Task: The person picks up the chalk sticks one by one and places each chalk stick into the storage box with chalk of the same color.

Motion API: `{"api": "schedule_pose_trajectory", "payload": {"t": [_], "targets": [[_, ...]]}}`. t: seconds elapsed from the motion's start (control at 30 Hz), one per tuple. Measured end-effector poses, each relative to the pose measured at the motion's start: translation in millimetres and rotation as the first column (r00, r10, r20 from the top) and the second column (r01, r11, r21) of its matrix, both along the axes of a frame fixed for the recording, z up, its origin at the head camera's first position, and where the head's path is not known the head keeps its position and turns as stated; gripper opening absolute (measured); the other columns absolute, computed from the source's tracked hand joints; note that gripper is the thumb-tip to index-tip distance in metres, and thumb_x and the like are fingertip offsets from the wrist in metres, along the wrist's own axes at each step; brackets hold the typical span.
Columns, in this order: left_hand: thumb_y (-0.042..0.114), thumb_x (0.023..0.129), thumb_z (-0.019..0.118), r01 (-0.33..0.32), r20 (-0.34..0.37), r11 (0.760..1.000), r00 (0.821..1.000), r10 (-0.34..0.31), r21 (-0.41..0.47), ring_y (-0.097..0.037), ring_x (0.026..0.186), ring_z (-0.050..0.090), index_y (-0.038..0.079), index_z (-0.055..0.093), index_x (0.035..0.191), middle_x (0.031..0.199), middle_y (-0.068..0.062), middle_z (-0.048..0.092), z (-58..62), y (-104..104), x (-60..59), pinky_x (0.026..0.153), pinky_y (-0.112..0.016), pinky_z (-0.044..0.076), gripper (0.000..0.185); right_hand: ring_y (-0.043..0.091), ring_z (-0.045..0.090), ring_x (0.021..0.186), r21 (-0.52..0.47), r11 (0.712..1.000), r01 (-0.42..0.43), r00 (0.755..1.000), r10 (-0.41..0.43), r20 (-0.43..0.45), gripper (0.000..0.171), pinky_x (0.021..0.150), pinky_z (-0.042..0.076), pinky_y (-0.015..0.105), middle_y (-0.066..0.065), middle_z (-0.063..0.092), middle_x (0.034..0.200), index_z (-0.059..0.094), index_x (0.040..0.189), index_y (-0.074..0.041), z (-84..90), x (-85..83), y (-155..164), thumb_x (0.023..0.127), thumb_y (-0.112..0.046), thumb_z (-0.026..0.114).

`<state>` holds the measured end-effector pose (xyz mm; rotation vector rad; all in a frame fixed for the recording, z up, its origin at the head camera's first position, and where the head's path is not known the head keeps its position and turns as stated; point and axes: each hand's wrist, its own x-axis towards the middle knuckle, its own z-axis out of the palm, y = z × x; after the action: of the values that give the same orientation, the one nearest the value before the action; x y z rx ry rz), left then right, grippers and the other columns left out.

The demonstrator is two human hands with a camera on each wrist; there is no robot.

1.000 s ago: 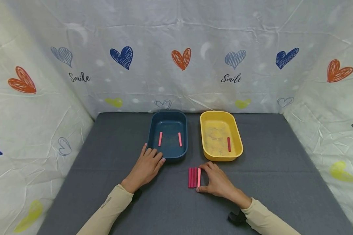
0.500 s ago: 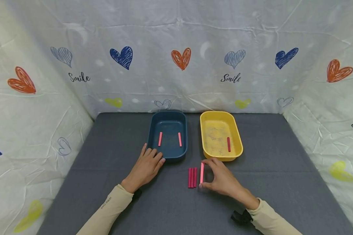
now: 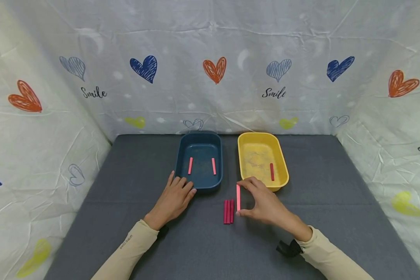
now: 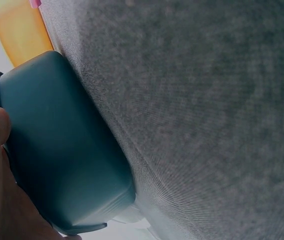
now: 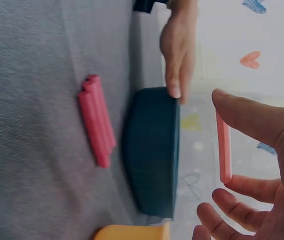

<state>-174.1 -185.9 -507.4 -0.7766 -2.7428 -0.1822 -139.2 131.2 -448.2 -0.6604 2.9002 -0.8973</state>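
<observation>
Lifted off the mat since a second ago: pink stick (image 3: 238, 192), pinched end to end by right hand (image 3: 262, 202), clear of the red sticks (image 3: 228, 211).

Pale pink, slim and straight, held upright just at 6 o'clock of the yellow tray (image 3: 279, 163); thumb on the near end, forefinger on the far end. Left hand (image 3: 175, 196) flat on the mat, fingers relaxed, tips touching the blue tray (image 3: 200, 186) at its 7 o'clock corner. Seen only from the right wrist: stick (image 5: 223, 146) pressed between thumb and fingertip, other fingers loose. Left wrist view: blue tray wall (image 4: 62, 145) only.
</observation>
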Motion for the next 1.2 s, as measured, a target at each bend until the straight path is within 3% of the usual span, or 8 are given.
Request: {"api": "schedule_pose_trajectory", "payload": {"t": [0.23,0.53,0.8,1.2], "targets": [[0.033,0.103,0.049,-0.004,0.002,1.0,1.0,0.004,-0.004,-0.026,0.092,0.05,0.013,0.062,0.1,0.092,-0.006,0.055,1.0,0.5,0.4,0.115,-0.063,0.026,0.024,0.017,0.051,0.117,-0.021,0.999,-0.041,0.999,0.041,-0.029,0.081,0.099,0.051,0.041,-0.002,0.051,0.132,0.053,0.137,-0.02,15.6,-8.3,-6.6,0.067,-0.038,0.09],[0.033,0.103,0.049,-0.003,0.002,1.0,1.0,0.003,-0.001,-0.026,0.093,0.051,0.013,0.062,0.102,0.093,-0.005,0.055,0.6,0.7,0.9,0.115,-0.063,0.026,0.024,0.018,0.05,0.122,-0.039,0.999,-0.027,1.0,0.026,-0.013,0.082,0.1,0.051,0.043,-0.003,0.05,0.135,0.053,0.138,-0.022,28.1,-18.8,-20.3,0.067,-0.042,0.089],[0.032,0.103,0.05,-0.002,-0.012,1.0,1.0,0.002,-0.001,-0.026,0.092,0.05,0.013,0.062,0.101,0.092,-0.005,0.054,0.6,0.5,1.1,0.115,-0.063,0.026,0.023,0.018,0.051,0.121,-0.034,0.999,-0.042,0.999,0.042,-0.021,0.084,0.101,0.05,0.043,-0.002,0.049,0.135,0.052,0.139,-0.023,31.5,-29.9,-31.4,0.068,-0.049,0.088],[0.034,0.102,0.052,-0.025,0.002,1.0,1.0,0.025,-0.015,-0.025,0.095,0.051,0.012,0.064,0.107,0.095,-0.006,0.057,-0.5,1.5,0.2,0.115,-0.064,0.026,0.026,0.025,0.056,0.118,-0.1,0.994,-0.053,0.998,0.056,0.026,0.082,0.092,0.054,0.041,0.001,0.049,0.136,0.05,0.141,-0.022,30.7,-49.4,-49.5,0.071,-0.042,0.087]]}}
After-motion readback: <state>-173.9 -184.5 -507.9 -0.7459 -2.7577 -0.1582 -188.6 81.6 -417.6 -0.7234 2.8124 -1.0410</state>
